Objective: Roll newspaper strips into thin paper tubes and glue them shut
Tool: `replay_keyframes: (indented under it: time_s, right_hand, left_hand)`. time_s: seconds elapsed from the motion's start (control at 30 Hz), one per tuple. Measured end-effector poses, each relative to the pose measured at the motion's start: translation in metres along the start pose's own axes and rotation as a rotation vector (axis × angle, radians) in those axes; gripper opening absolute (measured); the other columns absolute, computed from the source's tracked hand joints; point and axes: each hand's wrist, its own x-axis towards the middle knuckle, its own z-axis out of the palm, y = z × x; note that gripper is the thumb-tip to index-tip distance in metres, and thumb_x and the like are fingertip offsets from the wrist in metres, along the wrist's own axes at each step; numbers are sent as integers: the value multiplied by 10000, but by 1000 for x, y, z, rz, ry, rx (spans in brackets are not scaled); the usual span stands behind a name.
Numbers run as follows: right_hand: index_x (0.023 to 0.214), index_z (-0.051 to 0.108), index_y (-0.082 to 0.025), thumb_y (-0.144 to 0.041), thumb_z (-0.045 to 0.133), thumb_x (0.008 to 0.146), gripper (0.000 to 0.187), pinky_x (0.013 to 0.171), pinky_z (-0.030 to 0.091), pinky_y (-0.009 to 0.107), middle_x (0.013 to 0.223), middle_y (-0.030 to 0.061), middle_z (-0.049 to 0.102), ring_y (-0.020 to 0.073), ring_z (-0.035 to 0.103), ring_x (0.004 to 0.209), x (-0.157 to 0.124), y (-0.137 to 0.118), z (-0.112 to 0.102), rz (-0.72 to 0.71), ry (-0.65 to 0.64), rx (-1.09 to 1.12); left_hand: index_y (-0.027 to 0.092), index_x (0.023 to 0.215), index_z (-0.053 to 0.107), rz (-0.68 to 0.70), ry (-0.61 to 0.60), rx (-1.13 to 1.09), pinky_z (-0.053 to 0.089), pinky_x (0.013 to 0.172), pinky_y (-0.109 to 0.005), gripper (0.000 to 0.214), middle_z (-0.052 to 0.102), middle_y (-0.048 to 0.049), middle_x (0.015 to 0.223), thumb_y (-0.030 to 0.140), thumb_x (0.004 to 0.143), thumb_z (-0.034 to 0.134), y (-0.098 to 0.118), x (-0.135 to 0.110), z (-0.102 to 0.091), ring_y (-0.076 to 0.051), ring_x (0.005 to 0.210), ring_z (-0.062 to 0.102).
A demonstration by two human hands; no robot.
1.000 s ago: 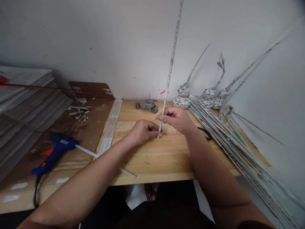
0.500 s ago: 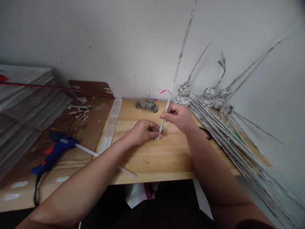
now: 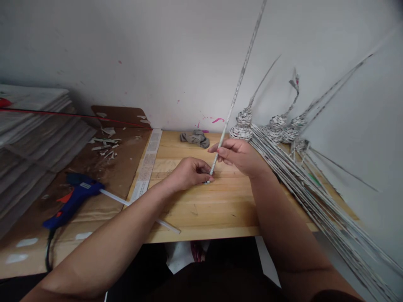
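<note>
A long thin rolled newspaper tube point(image 3: 241, 77) slants up and to the right, its top running out of view. My left hand point(image 3: 191, 173) pinches the tube's lower end just over the wooden board, thumb and index finger closed on it. Higher up, my right hand point(image 3: 241, 156) has the tube between its thumb and index finger, the index fingertip showing left of the tube and the other fingers loosely curled. Behind the right hand stands a woven newspaper gourd shape point(image 3: 242, 125) with a stem. A crumpled grey cloth point(image 3: 195, 138) lies beyond my hands.
A blue glue gun point(image 3: 75, 197) with a glue stick lies at left on cardboard, near paper scraps point(image 3: 107, 147) and a newspaper stack point(image 3: 34, 138). A newspaper strip point(image 3: 146, 165) borders the wooden board point(image 3: 214, 218). Bundled paper tubes point(image 3: 302, 193) and more woven shapes point(image 3: 277, 128) sit right.
My right thumb has slid rightward across the tube while the index finger has straightened out to the left behind it. The tube leans slightly more to the right. My left hand stays put.
</note>
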Motion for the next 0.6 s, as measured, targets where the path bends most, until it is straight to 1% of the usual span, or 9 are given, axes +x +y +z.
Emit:
replay_keyframes:
  time_s: [0.07,0.13,0.2,0.23,0.33,0.37,0.4,0.5,0.6]
  right_hand:
    - [744,683,-158,-446,738,743,293,499,328,236,647,1,589,91,464,574,0,1,-1,-3,-1,13]
    - [677,641,-160,-405,796,685,290,484,302,228,598,-26,543,77,423,542,1,4,-3,-11,87,33]
    - [684,631,-164,-386,823,651,295,467,284,223,570,-43,512,71,400,522,2,7,-4,-10,143,61]
    - [725,650,-165,-393,815,663,288,461,282,222,574,-42,516,74,408,523,2,8,-4,-4,130,73]
    - [887,713,-162,-423,747,746,299,460,301,221,628,-13,575,87,464,555,2,8,-6,9,10,88]
    - [897,722,-160,-425,737,758,300,464,311,222,633,-8,584,89,472,558,1,7,-6,7,-10,83]
    - [869,726,-158,-424,742,751,291,470,324,225,628,-7,587,88,473,555,1,7,-7,2,-7,70]
    - [712,690,-154,-409,806,672,283,491,360,235,589,-15,577,88,468,538,1,7,-6,-17,81,15]
    - [674,661,-160,-410,829,638,303,501,373,237,580,-18,574,93,477,539,3,9,-6,-35,152,-1]
  left_hand:
    - [158,757,711,-5,1,10,410,520,-211,187,682,-12,656,318,682,774,-2,0,0,-101,548,553]
    - [161,775,715,-12,9,2,410,520,-215,195,686,-12,651,320,682,777,-4,1,0,-104,543,558]
    - [162,787,718,-12,11,-12,419,531,-222,202,692,-15,651,324,682,778,-5,1,0,-111,549,573]
    - [163,784,719,-9,8,-15,422,536,-225,202,692,-15,648,326,682,779,-5,1,0,-114,551,578]
    - [162,765,718,-2,2,0,412,532,-223,197,683,-12,636,332,685,778,-5,1,0,-113,551,574]
    - [162,767,720,0,1,10,406,527,-221,200,682,-11,637,335,685,778,-5,1,0,-111,550,570]
    - [162,773,722,1,0,17,403,526,-220,203,683,-11,642,335,684,779,-5,0,-1,-109,552,568]
    - [160,794,722,-4,-12,13,418,546,-223,208,698,-17,672,326,682,778,-5,0,-2,-112,570,577]
    - [165,789,723,3,-5,41,422,559,-221,187,695,-8,673,312,683,770,-4,0,-4,-110,581,576]
